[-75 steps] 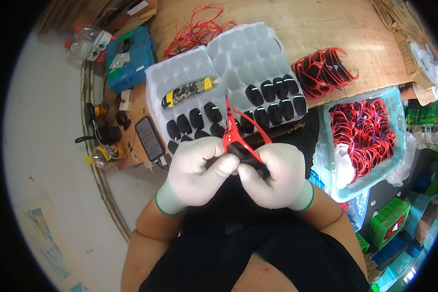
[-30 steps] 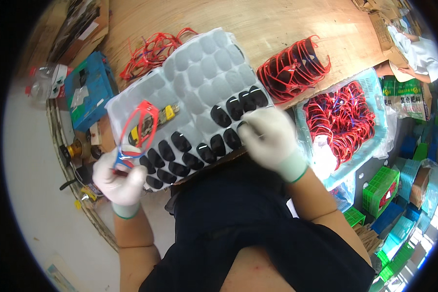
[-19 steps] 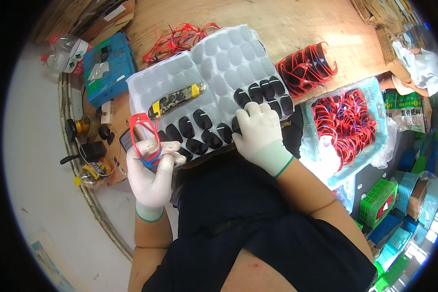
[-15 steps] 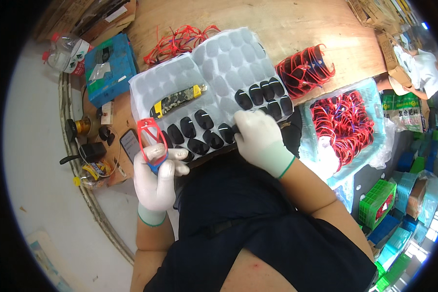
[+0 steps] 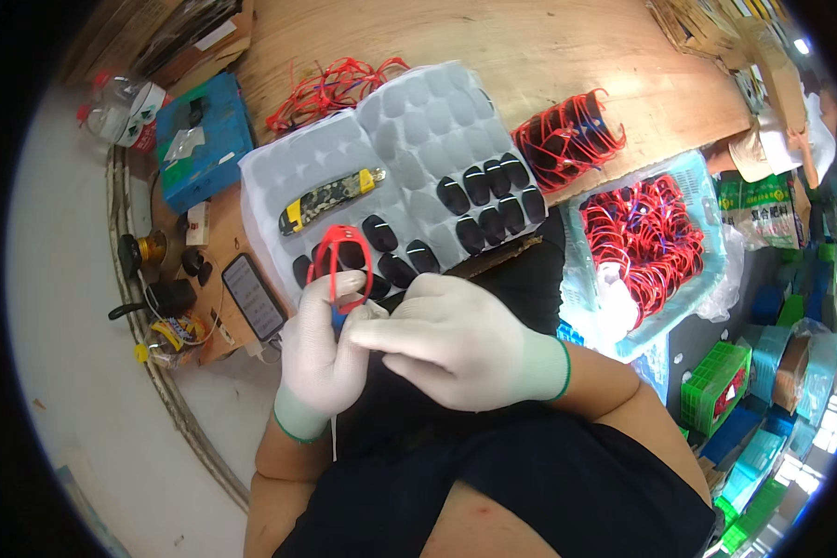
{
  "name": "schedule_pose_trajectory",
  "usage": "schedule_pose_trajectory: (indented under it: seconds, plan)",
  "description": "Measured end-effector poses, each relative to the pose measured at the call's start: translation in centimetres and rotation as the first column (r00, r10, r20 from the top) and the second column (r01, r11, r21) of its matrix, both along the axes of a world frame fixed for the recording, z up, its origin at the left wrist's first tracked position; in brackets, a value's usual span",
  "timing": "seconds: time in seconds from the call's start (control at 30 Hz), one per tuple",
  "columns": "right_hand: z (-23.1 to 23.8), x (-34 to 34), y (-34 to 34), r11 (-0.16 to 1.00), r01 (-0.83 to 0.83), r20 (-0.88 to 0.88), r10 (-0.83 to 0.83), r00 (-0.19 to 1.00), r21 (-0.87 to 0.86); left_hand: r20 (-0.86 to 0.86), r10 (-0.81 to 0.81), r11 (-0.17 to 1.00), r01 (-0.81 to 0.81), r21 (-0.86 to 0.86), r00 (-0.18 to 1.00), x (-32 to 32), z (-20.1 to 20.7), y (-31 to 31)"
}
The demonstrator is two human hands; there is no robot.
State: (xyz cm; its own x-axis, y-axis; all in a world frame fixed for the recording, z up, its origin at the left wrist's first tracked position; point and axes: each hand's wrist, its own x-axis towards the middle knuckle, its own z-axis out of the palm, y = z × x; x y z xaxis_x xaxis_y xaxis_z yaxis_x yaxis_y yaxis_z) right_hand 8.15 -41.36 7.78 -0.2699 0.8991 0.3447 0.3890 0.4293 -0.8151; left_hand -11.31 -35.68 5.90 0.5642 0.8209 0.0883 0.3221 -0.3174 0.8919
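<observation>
In my gloved left hand [image 5: 324, 349] is a red glasses frame [image 5: 366, 256], held upright by its lower end, where a bit of blue shows. My right hand [image 5: 451, 339], gloved too, has its fingers pinched together against the left fingertips at the frame's lower end. What sits in that pinch is hidden. Just beyond both hands lies a pale moulded tray [image 5: 321, 149] with oval hollows. Several dark lenses [image 5: 378, 232] fill its near hollows, and more dark lenses [image 5: 490, 223] lie in its right half. A utility knife [image 5: 333, 199] with a patterned, yellow-ended handle rests across the tray.
Tangled red frames [image 5: 339, 86] lie behind the tray, and a row of red frames with dark lenses [image 5: 567, 139] stands to its right. A light-blue basket [image 5: 707, 200] holds many red frames. Leftward are a phone [image 5: 254, 296], a blue box [image 5: 205, 139] and a bottle [image 5: 126, 110].
My right hand has come left from the tray's lenses to meet my left hand. The left hand, still holding the red frame, has shifted right, uncovering the phone.
</observation>
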Motion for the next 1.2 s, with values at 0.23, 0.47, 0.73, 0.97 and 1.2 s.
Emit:
schedule_pose_trajectory:
  seconds: [0.23, 0.47, 0.73, 0.97, 1.2]
  plan:
    - [1.0, 0.5, -0.7, 0.979, 0.199, -0.108, -0.202, 0.973, -0.04, 0.047, -0.265, 0.957, 0.269, -0.112, 0.963, -0.5, 0.3, -1.4]
    - [-0.1, -0.4, -1.2, 0.857, 0.061, -0.585, -0.399, 0.706, -0.511, 0.097, -0.284, 0.931, 0.299, -0.212, 0.954, -1.1, 1.4, -1.0]
    - [-0.4, 2.5, -1.1, 0.638, -0.396, -0.659, -0.24, 0.713, -0.661, 0.139, -0.524, 0.843, 0.535, -0.057, 0.841, -1.1, 1.2, -0.3]
    - [-0.5, 2.8, -1.3, 0.601, -0.565, -0.784, -0.179, 0.594, -0.565, 0.231, -0.561, 0.807, 0.587, -0.059, 0.795, -1.5, 2.4, 0.1]
    - [-1.3, 2.8, -1.5, 0.624, -0.589, -0.796, -0.092, 0.598, -0.514, 0.26, -0.544, 0.808, 0.581, -0.094, 0.798, -1.6, 2.4, -0.1]
